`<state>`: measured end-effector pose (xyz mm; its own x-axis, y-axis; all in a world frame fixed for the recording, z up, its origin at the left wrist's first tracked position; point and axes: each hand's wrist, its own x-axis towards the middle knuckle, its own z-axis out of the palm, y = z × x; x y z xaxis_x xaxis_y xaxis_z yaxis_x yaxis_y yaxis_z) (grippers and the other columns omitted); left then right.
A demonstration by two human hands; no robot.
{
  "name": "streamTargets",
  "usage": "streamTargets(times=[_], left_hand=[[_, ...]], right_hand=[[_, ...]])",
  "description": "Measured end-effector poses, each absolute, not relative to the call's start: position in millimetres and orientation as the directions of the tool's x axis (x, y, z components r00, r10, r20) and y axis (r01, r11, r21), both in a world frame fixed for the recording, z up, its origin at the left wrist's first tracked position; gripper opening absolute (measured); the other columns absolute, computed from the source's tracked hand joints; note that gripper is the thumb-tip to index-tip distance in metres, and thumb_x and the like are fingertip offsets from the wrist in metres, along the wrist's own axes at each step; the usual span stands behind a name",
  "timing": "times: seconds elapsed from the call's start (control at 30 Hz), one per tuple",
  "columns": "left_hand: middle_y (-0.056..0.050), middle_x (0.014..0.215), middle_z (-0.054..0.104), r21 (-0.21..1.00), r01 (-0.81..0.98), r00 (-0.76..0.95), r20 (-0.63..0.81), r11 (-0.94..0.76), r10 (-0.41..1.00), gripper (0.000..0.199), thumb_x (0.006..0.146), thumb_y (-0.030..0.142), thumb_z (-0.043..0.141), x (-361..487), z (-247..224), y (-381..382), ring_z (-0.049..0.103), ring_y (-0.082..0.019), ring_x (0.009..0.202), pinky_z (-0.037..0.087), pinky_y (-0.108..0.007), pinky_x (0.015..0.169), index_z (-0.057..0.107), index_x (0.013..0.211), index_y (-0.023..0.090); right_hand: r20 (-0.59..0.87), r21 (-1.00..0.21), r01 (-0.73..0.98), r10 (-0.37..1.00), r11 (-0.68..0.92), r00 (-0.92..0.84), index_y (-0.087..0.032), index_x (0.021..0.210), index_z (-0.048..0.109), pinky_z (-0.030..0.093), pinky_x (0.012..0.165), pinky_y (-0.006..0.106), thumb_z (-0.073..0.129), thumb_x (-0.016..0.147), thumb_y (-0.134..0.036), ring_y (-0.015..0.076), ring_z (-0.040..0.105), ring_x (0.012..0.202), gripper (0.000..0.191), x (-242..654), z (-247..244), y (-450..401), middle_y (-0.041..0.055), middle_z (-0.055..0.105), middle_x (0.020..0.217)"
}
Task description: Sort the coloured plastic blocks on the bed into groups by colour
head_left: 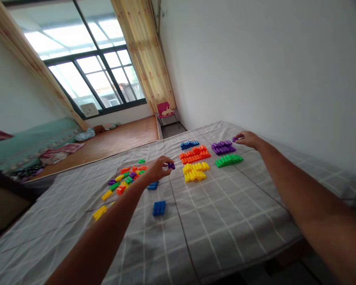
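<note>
Between the thumb and fingers of my left hand is a small purple plastic block, held above the cloth. My right hand pinches another purple block just right of the purple stack. Below that stack lies a row of green blocks. To its left are stacks of orange blocks, yellow blocks and blue blocks. A loose mixed-colour pile lies left of my left hand, partly behind my forearm.
A grey checked cloth covers the surface. Blue blocks lie near the front, yellow ones beside my left forearm. A white wall rises at the right. Farther off stand a pink chair and a low wooden platform.
</note>
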<state>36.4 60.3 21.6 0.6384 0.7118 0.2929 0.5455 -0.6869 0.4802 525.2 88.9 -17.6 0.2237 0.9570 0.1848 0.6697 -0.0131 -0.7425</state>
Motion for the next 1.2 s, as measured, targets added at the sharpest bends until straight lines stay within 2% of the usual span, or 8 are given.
streamTargets(times=[0.13,0.27,0.5,0.6,0.7,0.8,0.97,1.2], left_hand=[[-0.006,0.102,0.065,0.457,0.492,0.694,0.308,-0.741,0.651,0.025,0.071,0.016,0.061,99,24,78,0.063,-0.017,0.094,0.056,-0.032,0.084,0.067,0.096,0.018],[-0.007,0.101,0.065,0.398,0.475,0.722,0.333,-0.785,0.606,0.027,0.069,0.014,0.061,159,28,96,0.062,-0.017,0.094,0.055,-0.032,0.086,0.068,0.096,0.018],[-0.007,0.097,0.067,0.363,0.456,0.727,0.373,-0.812,0.576,0.03,0.07,0.015,0.062,241,25,125,0.061,-0.017,0.09,0.053,-0.032,0.086,0.069,0.099,0.016],[-0.008,0.1,0.066,0.391,0.473,0.715,0.353,-0.79,0.603,0.031,0.071,0.017,0.064,270,20,132,0.062,-0.017,0.09,0.054,-0.031,0.084,0.069,0.102,0.014],[-0.008,0.099,0.066,0.363,0.478,0.728,0.346,-0.8,0.592,0.03,0.072,0.02,0.064,298,11,134,0.062,-0.018,0.092,0.052,-0.033,0.087,0.069,0.101,0.014],[-0.007,0.098,0.067,0.297,0.445,0.778,0.339,-0.845,0.529,0.027,0.073,0.023,0.065,325,-2,132,0.061,-0.02,0.094,0.05,-0.034,0.09,0.069,0.099,0.016],[-0.007,0.1,0.065,0.183,0.415,0.845,0.286,-0.891,0.452,0.024,0.076,0.024,0.064,352,-17,127,0.06,-0.02,0.095,0.048,-0.033,0.09,0.067,0.099,0.018],[-0.008,0.099,0.065,0.049,0.578,0.78,0.261,-0.814,0.569,0.012,0.081,0.028,0.063,345,-12,121,0.053,-0.026,0.104,0.045,-0.042,0.089,0.067,0.09,0.022]], right_hand=[[0.079,-0.667,0.74,0.98,-0.084,0.183,-0.016,0.079,0.071,0.051,0.082,0.031,0.072,0.059,-0.016,0.0236,0.066,0.09,0.02,557,-40,98,0.0073,0.074,0.091],[0.012,-0.682,0.73,0.997,-0.051,0.08,-0.015,0.093,0.067,0.052,0.075,0.028,0.068,0.06,-0.012,0.0206,0.067,0.085,0.034,555,-48,101,0.0078,0.073,0.095],[0.075,-0.784,0.612,0.994,0.104,-0.073,-0.013,0.114,0.059,0.051,0.085,0.03,0.062,0.062,-0.007,0.0219,0.062,0.107,0.052,547,-52,94,0.0151,0.062,0.125],[0.088,-0.809,0.575,0.992,0.125,-0.093,-0.014,0.124,0.053,0.054,0.08,0.032,0.064,0.062,-0.007,0.0235,0.062,0.106,0.064,550,-56,94,0.0166,0.054,0.136],[0.084,-0.83,0.552,0.996,0.083,-0.023,-0.014,0.132,0.047,0.055,0.078,0.031,0.064,0.065,-0.007,0.0226,0.064,0.102,0.069,554,-60,96,0.0188,0.047,0.142],[0.104,-0.815,0.578,0.993,0.049,0.062,-0.014,0.132,0.049,0.055,0.078,0.03,0.064,0.069,-0.01,0.0209,0.066,0.097,0.065,556,-64,97,0.019,0.051,0.139],[0.165,-0.761,0.643,0.984,0.087,0.062,-0.015,0.125,0.056,0.054,0.079,0.029,0.066,0.07,-0.012,0.0196,0.067,0.092,0.056,557,-67,100,0.0157,0.06,0.129],[0.157,-0.774,0.624,0.987,0.111,0.019,-0.015,0.119,0.06,0.054,0.08,0.028,0.064,0.068,-0.007,0.0199,0.066,0.097,0.052,555,-66,100,0.0133,0.066,0.121]])
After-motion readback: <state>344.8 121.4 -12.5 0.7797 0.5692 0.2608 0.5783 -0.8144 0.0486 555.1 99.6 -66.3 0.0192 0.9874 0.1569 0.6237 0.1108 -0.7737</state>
